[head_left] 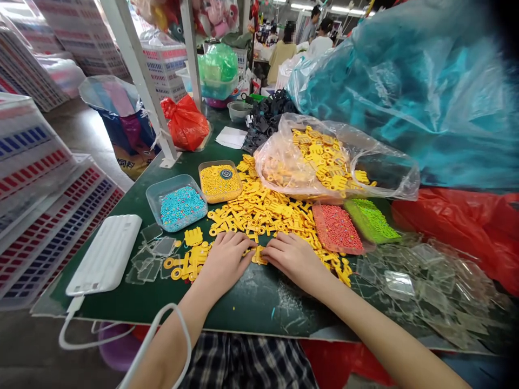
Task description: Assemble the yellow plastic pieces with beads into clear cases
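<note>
Both hands meet over a small yellow plastic part (258,255) near the front of the green table (243,302). My left hand (231,256) has its fingers closed at the part's left side. From the right, my right hand (292,258) pinches the same part. Just beyond the fingers spreads a heap of yellow plastic parts (267,213), some with ring-shaped ends. More yellow parts (190,259) lie left of my left hand, beside clear plastic squares (152,259). The fingers hide much of the held part.
Trays of blue beads (182,208), yellow beads (220,181), red beads (338,227) and green beads (373,219) surround the heap. A white power bank (104,254) lies left, its cable crossing my left forearm. Clear plastic pieces (425,286) cover the right side. Behind is an open plastic bag (284,156).
</note>
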Demonstrator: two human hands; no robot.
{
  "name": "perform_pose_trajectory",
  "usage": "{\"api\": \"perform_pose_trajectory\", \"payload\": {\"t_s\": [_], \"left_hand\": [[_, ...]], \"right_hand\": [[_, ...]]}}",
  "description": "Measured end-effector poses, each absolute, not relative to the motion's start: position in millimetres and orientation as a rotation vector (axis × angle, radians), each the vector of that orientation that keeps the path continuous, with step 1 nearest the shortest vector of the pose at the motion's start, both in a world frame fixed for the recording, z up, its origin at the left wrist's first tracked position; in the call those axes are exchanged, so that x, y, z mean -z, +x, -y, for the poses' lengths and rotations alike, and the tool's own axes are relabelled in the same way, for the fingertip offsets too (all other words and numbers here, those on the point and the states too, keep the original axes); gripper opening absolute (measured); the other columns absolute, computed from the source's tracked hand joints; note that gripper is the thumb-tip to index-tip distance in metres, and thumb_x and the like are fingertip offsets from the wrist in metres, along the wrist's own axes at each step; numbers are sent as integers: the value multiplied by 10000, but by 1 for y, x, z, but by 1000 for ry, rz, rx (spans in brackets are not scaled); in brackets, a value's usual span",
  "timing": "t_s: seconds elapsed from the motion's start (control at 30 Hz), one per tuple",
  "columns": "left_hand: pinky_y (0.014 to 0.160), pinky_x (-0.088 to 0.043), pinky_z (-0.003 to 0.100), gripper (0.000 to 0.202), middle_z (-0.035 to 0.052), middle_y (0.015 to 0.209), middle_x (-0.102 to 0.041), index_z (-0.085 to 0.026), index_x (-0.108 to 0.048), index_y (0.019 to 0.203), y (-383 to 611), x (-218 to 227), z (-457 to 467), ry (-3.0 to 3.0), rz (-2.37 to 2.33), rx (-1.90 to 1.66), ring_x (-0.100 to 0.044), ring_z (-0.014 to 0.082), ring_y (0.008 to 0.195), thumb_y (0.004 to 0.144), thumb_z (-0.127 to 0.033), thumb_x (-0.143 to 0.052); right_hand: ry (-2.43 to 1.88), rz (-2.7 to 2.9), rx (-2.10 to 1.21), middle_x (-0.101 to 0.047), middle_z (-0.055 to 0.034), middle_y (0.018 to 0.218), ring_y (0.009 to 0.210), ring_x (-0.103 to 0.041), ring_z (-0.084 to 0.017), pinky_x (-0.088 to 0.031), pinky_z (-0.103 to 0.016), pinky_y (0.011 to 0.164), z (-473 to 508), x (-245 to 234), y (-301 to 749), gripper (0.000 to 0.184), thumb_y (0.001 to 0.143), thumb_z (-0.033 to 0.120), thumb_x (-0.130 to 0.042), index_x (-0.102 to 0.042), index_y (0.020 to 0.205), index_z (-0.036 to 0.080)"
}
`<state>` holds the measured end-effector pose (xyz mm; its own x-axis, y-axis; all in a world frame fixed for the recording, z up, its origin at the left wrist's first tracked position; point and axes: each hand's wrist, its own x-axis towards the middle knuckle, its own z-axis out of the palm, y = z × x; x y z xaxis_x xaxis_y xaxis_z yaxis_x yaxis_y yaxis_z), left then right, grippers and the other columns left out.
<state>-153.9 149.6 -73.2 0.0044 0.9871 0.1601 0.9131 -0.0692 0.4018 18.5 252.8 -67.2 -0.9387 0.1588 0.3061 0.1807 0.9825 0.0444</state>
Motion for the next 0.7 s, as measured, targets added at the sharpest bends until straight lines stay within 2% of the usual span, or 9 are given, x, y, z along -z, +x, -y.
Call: {"api": "perform_pose_trajectory", "payload": {"t_s": [0.3, 0.7], "left_hand": [[914, -396, 407, 203, 31, 1054, -668, -211, -645, 1060, -154, 71, -150, 2057, -1997, -580, -565, 231, 1020, 975, -273, -471], [902, -396, 399, 202, 35, 1064, -666, -215, -646, 1046, -154, 73, -150, 2045, -1992, -597, -567, 226, 1025, 976, -288, -470]], "right_hand": [[-244, 2808, 78, -645, -7, 742, 749, -497, -180, -325, -311, 644, -252, 64, 20, 170, 954, 244, -542, -650, 835, 190], [-264, 2773, -157, -654, -25, 737, 720, -505, -161, -363, -283, 649, -245, 72, 23, 266, 986, 312, -480, -679, 853, 198]]}}
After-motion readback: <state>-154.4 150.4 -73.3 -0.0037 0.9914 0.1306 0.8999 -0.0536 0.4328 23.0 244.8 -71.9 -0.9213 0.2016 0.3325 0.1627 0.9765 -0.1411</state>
